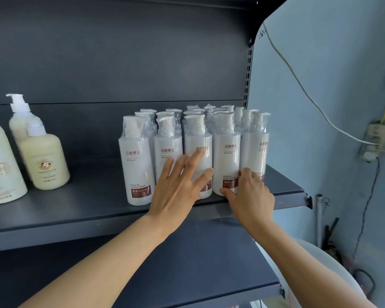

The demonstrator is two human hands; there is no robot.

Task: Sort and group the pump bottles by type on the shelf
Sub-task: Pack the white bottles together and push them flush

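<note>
Looking along the dark shelf (93, 203), we see a wide bare stretch between the two groups of bottles, and a narrow strip of board in front of the white cluster before the front edge drops away. To the right the shelf ends at its bracket, just beside the outermost white bottle.

Our white keratin conditioner bottles (226, 152) stand packed in rows at the right end, touching one another, each pump head wrapped in clear film. Our left hand (178, 185) lies with fingers spread and straight against the fronts of the second and third bottles of the front row. Our right hand (249, 194) has its fingers curled round the lower part of the fourth front bottle, thumb at its base near the shelf edge. The leftmost front bottle (137, 165) stands just beside our left hand, untouched.

All white bottles stand upright, long axis vertical, labels facing us.

Well apart at the left, the cream pump bottles (43, 161) stand upright too, one pump spout pointing left.
</note>
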